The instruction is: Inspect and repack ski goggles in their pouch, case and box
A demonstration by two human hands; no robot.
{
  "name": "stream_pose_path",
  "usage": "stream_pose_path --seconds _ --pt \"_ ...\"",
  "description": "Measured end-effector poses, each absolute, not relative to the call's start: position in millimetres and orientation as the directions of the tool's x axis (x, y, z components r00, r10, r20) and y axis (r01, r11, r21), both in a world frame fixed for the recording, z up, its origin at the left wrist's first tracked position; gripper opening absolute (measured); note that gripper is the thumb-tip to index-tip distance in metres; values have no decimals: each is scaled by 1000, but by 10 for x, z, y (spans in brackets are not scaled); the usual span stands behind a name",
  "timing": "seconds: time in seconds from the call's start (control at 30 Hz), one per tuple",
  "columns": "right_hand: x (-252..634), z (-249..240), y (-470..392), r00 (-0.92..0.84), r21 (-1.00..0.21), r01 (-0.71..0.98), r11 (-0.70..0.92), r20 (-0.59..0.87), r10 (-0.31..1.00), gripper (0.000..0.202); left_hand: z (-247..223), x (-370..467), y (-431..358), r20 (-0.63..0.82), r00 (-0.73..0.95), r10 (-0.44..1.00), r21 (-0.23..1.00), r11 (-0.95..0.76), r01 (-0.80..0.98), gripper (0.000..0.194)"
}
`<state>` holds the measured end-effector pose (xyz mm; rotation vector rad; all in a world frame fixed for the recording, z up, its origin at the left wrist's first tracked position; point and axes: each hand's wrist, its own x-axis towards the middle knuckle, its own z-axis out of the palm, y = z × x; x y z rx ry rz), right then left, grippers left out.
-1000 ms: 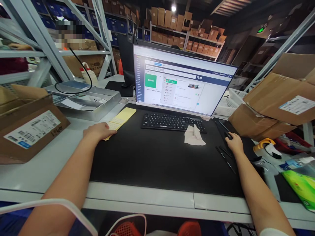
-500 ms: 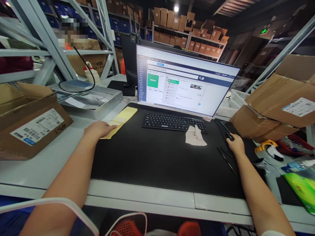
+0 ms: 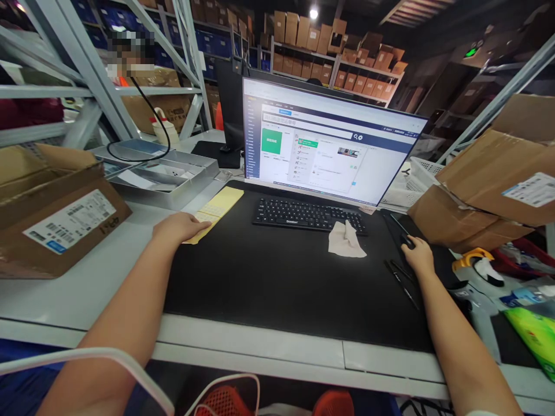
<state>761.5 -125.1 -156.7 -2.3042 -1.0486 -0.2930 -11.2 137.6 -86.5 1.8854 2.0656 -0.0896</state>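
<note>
A: Left hand (image 3: 176, 227)?
B: Rests on near end of yellow slips (image 3: 223, 202), left part of black mat (image 3: 273, 289). Thumb on top, other fingers bunched mostly out of sight. Can't tell whether pinching or only pressing.
A: Slips legible?
B: No. Lie slantwise, far end toward monitor (image 3: 329, 138), near end partly under the hand. Print too fine to read.
A: Right hand (image 3: 420, 256)?
B: At right side of mat, fingers curled close around black mouse (image 3: 406, 240). Mouse mostly buried under the hand.
A: Between them?
B: Keyboard (image 3: 290, 213) in front of monitor, crumpled tissue (image 3: 344, 241) at its right end, covering some keys. Dark pens (image 3: 401, 285) near and left of right hand, hard to pick out against mat.
A: Screen?
B: Lit. Green square clear, small text unreadable.
A: Anything cut off?
B: Labelled carton (image 3: 84, 241) at left, stacked cartons (image 3: 485, 173) at right, clipped by frame. White cable (image 3: 106, 353) near left, across left forearm, hiding a strip.
</note>
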Motion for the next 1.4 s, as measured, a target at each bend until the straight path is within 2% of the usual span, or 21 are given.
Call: stream_pose_path --seconds 0.13,0.4,0.6,0.7,0.87,0.97,1.07,1.2,1.4 --pt "7625 -1586 -1259 663 -403 748 -527 414 624 61 -850 -86 1358 -284 -71 956 177 125 976 73" --pt "7659 -1603 -1252 638 -394 770 -502 465 614 47 -819 -70 1346 -298 -70 952 178 127 976 72" --pt "7697 -1641 -1243 632 -406 774 -486 450 631 49 -855 9 1313 -256 -90 962 195 143 970 74" --pt "7706 -1652 -1238 642 -420 765 -488 434 633 51 -907 110 1256 -104 -49 993 182 68 981 75" --pt "7669 -1625 -1234 646 -442 760 -477 430 630 52 -960 432 1098 121 133 984 222 -158 962 64" --pt "7650 -1614 -1237 665 -447 743 -498 412 623 54 -966 818 940 183 360 915 244 -397 885 62" --pt "7660 -1622 -1234 681 -447 728 -520 385 622 57 -1015 1312 798 144 529 837 249 -548 799 67" --pt "7667 -1623 -1227 688 -445 719 -534 354 633 60 -1134 1853 725 117 529 840 268 -540 798 78" --pt "7612 -1590 -1246 682 -451 724 -522 358 637 58 -1274 2141 719 157 443 883 326 -470 821 75"
